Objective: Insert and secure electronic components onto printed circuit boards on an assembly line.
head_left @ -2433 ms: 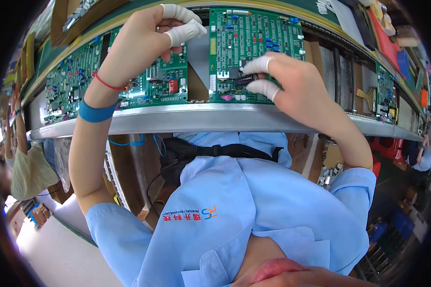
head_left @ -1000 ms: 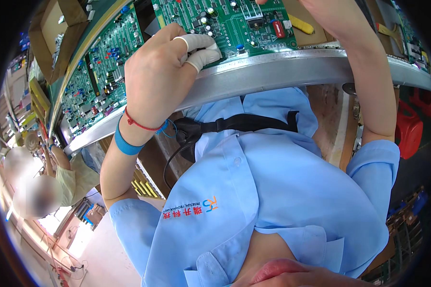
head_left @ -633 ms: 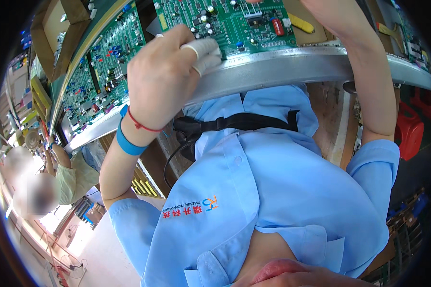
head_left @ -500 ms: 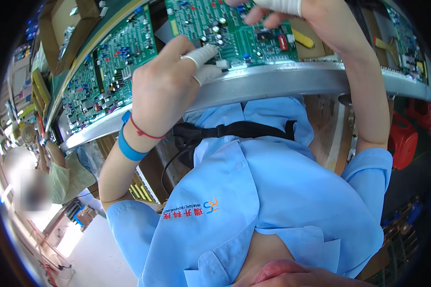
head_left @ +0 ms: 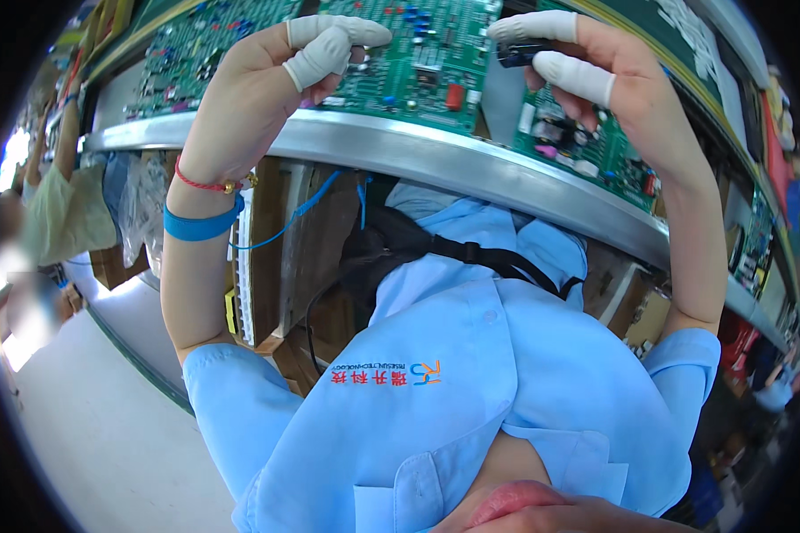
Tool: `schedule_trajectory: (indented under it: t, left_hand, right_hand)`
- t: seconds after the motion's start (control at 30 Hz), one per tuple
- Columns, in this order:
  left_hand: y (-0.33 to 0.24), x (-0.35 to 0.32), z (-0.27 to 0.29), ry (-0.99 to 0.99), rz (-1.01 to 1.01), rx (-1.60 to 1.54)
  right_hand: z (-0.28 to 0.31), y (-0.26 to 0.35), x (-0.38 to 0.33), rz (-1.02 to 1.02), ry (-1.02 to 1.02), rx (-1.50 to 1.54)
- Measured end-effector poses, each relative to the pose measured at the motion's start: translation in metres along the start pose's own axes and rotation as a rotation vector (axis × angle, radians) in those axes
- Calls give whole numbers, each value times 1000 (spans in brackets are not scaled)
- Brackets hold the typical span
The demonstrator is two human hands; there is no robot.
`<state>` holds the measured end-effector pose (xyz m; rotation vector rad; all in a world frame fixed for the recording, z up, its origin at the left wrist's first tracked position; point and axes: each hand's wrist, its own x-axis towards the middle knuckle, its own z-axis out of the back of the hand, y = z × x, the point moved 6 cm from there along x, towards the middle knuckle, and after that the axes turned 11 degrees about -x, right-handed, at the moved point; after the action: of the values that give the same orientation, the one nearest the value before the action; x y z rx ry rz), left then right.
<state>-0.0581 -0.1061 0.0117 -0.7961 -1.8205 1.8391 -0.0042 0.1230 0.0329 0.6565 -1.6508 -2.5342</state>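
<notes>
Green circuit board, flat and rectangular, studded with small blue, red and black parts, lies on the tabletop just behind its curved brushed-metal edge. Left hand sits at the board's left edge, thumb and forefinger in smooth white rubber finger cots, tips pressed together; whether anything is between them cannot be told. Right hand hovers over the board's right edge, cot-covered thumb and forefinger pinching a small black cylindrical component. Second green board lies right of the first, a third left of it. Blue wrist strap and thin red cord bracelet ring the left wrist.
</notes>
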Motion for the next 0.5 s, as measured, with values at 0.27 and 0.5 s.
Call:
schedule_trajectory:
  t: [0.27, 0.5]
  left_hand:
    - [11, -52, 49, -160, -89, -12]
    - [29, -69, 68, -374, -216, 115]
  right_hand:
    - [-69, 37, 77, 86, 184, -133]
    - [-94, 45, 98, 83, 119, -515]
